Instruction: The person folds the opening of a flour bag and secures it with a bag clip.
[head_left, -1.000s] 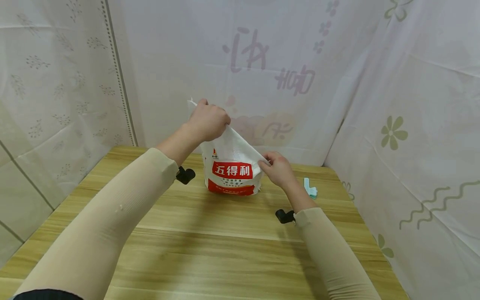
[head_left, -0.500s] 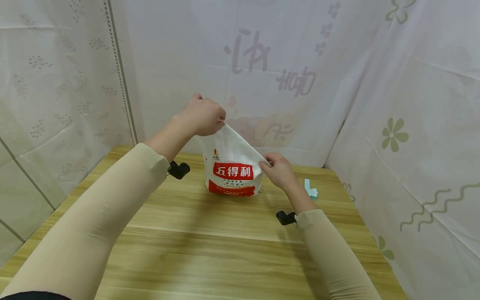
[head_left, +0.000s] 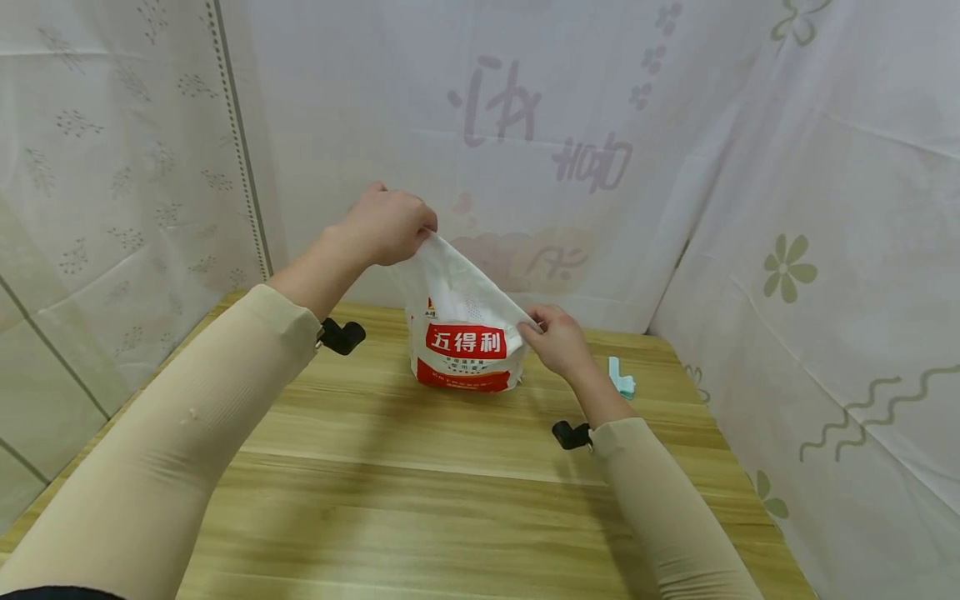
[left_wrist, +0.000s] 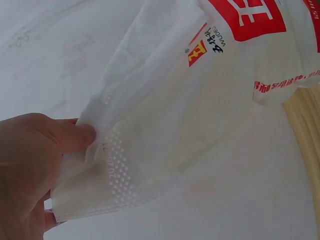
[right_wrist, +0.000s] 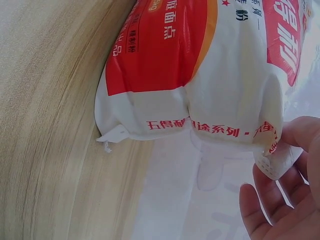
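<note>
A white and red flour bag [head_left: 465, 342] stands upright toward the back of the wooden table. My left hand [head_left: 393, 223] grips its upper left part and holds that side stretched high; in the left wrist view the thumb [left_wrist: 80, 136] presses on the white plastic near a band of raised dots. Lower down, my right hand [head_left: 558, 340] pinches the bag's upper right corner between thumb and fingers, as the right wrist view shows on the corner [right_wrist: 275, 162]. The top edge slopes down from left hand to right. What is inside the bag is hidden.
A light-blue clip [head_left: 621, 379] lies on the table [head_left: 450, 517] to the right of my right hand. Behind and on both sides hang pale printed curtains [head_left: 825, 208]. Black wrist camera mounts [head_left: 343, 336] stick out at both sleeves.
My left hand has moved left and slightly up, drawing the upper left of the bag with it. The right hand keeps its pinch on the right corner, nearly still.
</note>
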